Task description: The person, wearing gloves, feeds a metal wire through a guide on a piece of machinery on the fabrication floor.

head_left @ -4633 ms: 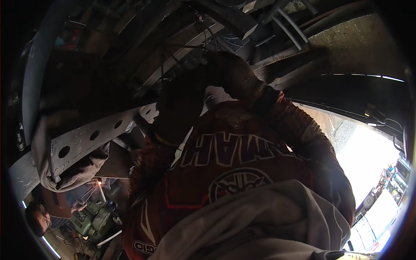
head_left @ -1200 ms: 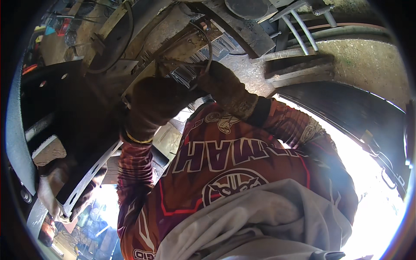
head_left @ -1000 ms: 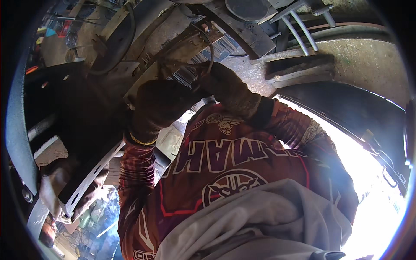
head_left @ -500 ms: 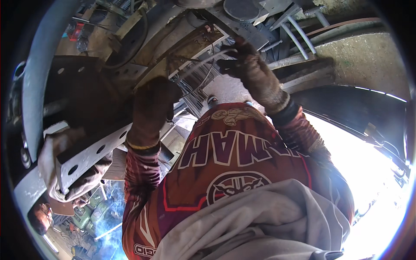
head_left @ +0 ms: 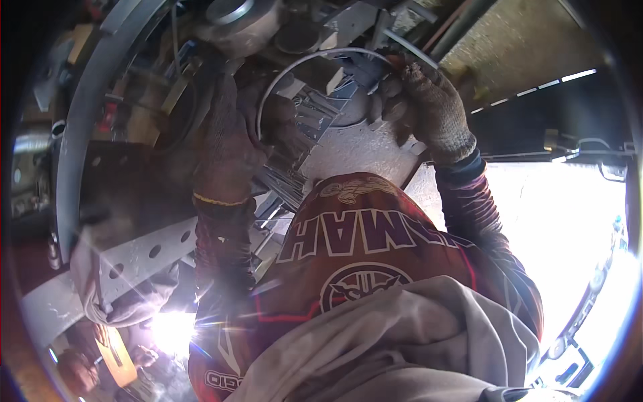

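Note:
Both my hands wear worn, brownish work gloves. Between them a thin grey metal ring [head_left: 295,63] is held up, its upper arc standing out against the clutter behind. My left hand [head_left: 228,137] is closed at the ring's left side, with the fingers partly in shadow and blurred. At the upper right of the ring, my right hand [head_left: 435,110] pinches it with curled fingers. Below the ring lies a bundle of thin metal rods [head_left: 281,186], beside a pale, rough surface [head_left: 362,155].
On the left runs a perforated metal bar [head_left: 154,251] with a grey cloth [head_left: 127,305] draped over it. A curved grey beam [head_left: 90,127] rises beyond. Bright welding glare [head_left: 173,333] burns at lower left near another person [head_left: 77,372]. A round metal piece [head_left: 231,12] stands at the top.
The ring has come up and turned to face me, so its round shape shows. My right hand has shifted right and my left hand slightly up. Welding glare has flared at lower left.

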{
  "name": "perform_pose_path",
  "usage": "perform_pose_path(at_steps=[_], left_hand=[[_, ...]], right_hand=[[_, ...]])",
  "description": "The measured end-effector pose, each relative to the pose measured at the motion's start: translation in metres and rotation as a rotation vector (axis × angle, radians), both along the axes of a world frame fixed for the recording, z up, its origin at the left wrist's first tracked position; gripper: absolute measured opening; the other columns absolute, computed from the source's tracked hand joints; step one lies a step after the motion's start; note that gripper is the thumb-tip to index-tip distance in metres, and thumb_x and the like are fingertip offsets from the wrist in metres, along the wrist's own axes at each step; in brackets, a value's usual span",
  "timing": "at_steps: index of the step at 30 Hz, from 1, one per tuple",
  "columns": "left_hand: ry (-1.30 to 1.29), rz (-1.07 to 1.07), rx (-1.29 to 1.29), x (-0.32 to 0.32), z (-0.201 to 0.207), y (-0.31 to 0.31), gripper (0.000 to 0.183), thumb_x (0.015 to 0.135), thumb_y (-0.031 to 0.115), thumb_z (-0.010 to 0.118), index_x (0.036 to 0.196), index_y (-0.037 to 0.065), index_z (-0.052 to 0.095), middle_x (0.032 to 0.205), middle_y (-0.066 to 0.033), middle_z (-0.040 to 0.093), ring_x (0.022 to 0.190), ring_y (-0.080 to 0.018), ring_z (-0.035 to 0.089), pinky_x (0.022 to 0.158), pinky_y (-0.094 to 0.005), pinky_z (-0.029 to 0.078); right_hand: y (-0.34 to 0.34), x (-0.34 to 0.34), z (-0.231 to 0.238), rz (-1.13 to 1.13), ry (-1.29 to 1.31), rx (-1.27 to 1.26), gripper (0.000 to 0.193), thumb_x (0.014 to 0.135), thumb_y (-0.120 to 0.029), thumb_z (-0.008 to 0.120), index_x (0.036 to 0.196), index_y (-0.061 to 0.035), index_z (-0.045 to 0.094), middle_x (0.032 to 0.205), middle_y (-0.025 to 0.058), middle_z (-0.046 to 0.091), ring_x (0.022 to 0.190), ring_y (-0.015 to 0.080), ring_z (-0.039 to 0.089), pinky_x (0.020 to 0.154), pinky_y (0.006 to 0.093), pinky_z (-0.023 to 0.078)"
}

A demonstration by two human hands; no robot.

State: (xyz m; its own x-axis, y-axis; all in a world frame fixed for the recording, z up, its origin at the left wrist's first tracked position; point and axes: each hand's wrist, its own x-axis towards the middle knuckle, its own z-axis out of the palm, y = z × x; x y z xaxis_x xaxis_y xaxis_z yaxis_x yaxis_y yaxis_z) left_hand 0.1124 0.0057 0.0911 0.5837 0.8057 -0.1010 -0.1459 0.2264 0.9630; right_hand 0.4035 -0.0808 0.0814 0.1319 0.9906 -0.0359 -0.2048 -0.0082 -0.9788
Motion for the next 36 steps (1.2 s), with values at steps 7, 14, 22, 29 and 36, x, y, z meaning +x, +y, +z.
perform_pose_path(at_steps=[7,14,22,29,36], left_hand=[[-0.157,-0.023,-0.277,0.039,0.02,0.0,0.06,0.103,0.045,0.038,0.135,-0.004,0.049,0.104,-0.013,0.069,0.079,-0.0212,0.069,0.063,-0.0356,0.056],[0.051,-0.018,-0.123,0.073,0.026,-0.011,0.034,0.104,0.023,0.046,0.122,0.0,0.063,0.098,-0.0087,0.069,0.079,-0.0154,0.067,0.065,-0.0253,0.052],[0.67,-0.21,1.311,0.057,0.009,-0.007,0.02,0.097,0.015,0.058,0.108,0.001,0.067,0.101,-0.0045,0.067,0.079,-0.0127,0.061,0.066,-0.0288,0.049],[0.022,-0.141,-0.287,0.066,0.011,-0.028,0.028,0.099,0.02,0.057,0.118,0.0,0.06,0.092,-0.0081,0.066,0.074,-0.0164,0.065,0.061,-0.0293,0.052],[0.066,-0.048,-0.211,0.063,-0.002,-0.038,0.036,0.105,0.023,0.049,0.133,0.001,0.055,0.104,-0.0087,0.066,0.081,-0.0135,0.065,0.063,-0.0271,0.054]], right_hand=[[-0.026,0.026,0.001,-0.138,0.116,0.094,0.04,0.107,-0.033,0.048,0.134,-0.0046,0.057,0.097,0.0101,0.071,0.071,0.0142,0.069,0.052,0.0232,0.05],[-0.044,0.045,0.006,-0.2,0.212,0.151,0.042,0.105,-0.033,0.052,0.134,-0.0037,0.056,0.095,0.0127,0.07,0.072,0.0218,0.071,0.051,0.0283,0.052],[-0.043,0.057,-0.007,-0.241,0.001,0.23,0.045,0.106,-0.035,0.049,0.137,-0.0024,0.053,0.098,0.0125,0.07,0.073,0.0195,0.07,0.055,0.0262,0.052],[-0.039,0.063,-0.009,-0.072,0.279,0.223,0.054,0.107,-0.043,0.038,0.139,-0.0008,0.05,0.105,0.0123,0.07,0.082,0.0179,0.07,0.064,0.0245,0.055],[-0.034,0.055,-0.009,-0.052,0.501,0.239,0.052,0.108,-0.04,0.038,0.139,-0.0006,0.05,0.121,0.0139,0.066,0.097,0.0197,0.069,0.075,0.0285,0.058]])
